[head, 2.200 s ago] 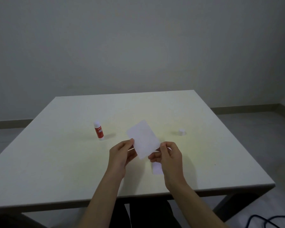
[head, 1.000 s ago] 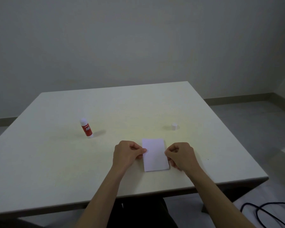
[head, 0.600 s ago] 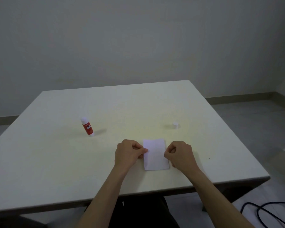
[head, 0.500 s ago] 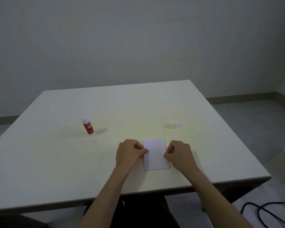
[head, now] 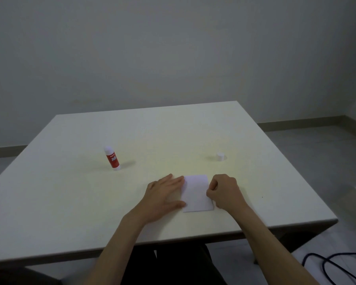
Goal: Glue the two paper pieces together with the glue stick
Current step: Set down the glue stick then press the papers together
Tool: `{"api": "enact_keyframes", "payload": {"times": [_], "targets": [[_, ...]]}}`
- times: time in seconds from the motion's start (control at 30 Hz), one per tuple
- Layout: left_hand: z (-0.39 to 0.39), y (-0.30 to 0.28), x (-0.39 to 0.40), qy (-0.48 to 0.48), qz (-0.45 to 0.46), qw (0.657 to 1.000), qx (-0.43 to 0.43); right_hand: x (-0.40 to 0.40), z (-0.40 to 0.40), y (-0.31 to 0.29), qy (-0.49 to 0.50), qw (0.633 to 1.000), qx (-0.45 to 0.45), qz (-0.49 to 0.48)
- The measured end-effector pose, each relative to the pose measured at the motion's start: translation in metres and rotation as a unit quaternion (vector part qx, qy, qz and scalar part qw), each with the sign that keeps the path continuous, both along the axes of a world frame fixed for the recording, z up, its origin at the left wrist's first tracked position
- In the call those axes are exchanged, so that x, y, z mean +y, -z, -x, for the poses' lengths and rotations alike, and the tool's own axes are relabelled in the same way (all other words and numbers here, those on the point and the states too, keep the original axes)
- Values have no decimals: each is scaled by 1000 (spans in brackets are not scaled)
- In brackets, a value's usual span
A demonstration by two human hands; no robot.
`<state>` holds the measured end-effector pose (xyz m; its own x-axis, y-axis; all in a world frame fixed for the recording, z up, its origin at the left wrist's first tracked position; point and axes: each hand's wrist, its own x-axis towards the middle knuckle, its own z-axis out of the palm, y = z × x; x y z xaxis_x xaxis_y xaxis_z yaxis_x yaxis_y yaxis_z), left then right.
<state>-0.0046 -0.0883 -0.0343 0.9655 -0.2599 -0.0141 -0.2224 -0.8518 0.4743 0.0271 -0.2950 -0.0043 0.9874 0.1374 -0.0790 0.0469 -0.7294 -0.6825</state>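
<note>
A person seated at a pale square surface (head: 70, 192) presses a white paper (head: 196, 193) flat near the middle of the near edge, seen from a head-worn camera looking down along two bare forearms. Only one sheet shows from above; whether a second piece lies beneath it cannot be told. The paper lies with its long sides running away from the near edge, its near corners a little in from that edge.

The left hand (head: 164, 194) lies open and flat, palm down, fingers stretched toward the far right, its fingertips and thumb touching the paper's left side. It grips nothing. The right hand (head: 224, 191) is curled into a loose fist at the paper's right side, knuckles up, its thumb and bent fingers meeting at the sheet's right margin; whether they pinch the paper or only press on it cannot be told.

A red glue stick (head: 112, 158) with a white top and white base stands upright, well apart from the hands, toward the left edge and farther from the near edge than the paper. A small white cap (head: 220, 156) stands on its own toward the right edge, beyond the right hand and apart from it. A dark cable (head: 337, 266) loops on the grey floor (head: 317, 151) past the near right corner.
</note>
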Motion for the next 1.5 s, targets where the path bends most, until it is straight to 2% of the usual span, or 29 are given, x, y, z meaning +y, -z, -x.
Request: {"api": "enact_keyframes", "payload": {"times": [0.13, 0.3, 0.37, 0.43, 0.5, 0.6, 0.67, 0.8, 0.93, 1.03, 1.2, 1.37, 1.43, 1.5], "targets": [[1, 0, -1, 16, -38, 999, 17, 4, 0, -2, -4, 1000, -5, 9], [4, -6, 22, -8, -75, 996, 40, 20, 3, -1, -33, 999, 5, 8], [8, -6, 41, -26, -78, 995, 48, 26, 8, 0, -52, 998, -24, 14], [10, -5, 56, -39, -68, 995, 57, 32, 19, 2, -95, 990, -100, 16], [11, -4, 61, -39, -56, 996, 65, 37, 34, 7, -193, 966, -171, 15], [10, 0, 58, -36, -32, 997, 64, 37, 50, 18, -369, 907, -184, 89], [12, 0, 57, -31, -27, 997, 63, 37, 48, 26, -404, 882, -195, 141], [21, -1, 79, -46, -14, 997, 66, 63, 20, 23, -413, 848, -225, 242], [20, -5, 75, -38, -14, 997, 69, 69, -7, 16, -354, 854, -231, 305], [20, -5, 68, -34, -17, 997, 66, 68, 2, 20, -353, 864, -222, 283], [22, -3, 68, -30, -3, 998, 49, 54, 19, 29, -434, 836, -212, 262], [21, -2, 68, -28, -6, 998, 60, 48, -12, 19, -343, 881, -172, 278], [21, 0, 69, -30, -7, 998, 58, 47, -9, 18, -344, 878, -179, 282], [21, 3, 70, -30, 2, 998, 54, 41, 7, 23, -386, 860, -195, 271]]}}
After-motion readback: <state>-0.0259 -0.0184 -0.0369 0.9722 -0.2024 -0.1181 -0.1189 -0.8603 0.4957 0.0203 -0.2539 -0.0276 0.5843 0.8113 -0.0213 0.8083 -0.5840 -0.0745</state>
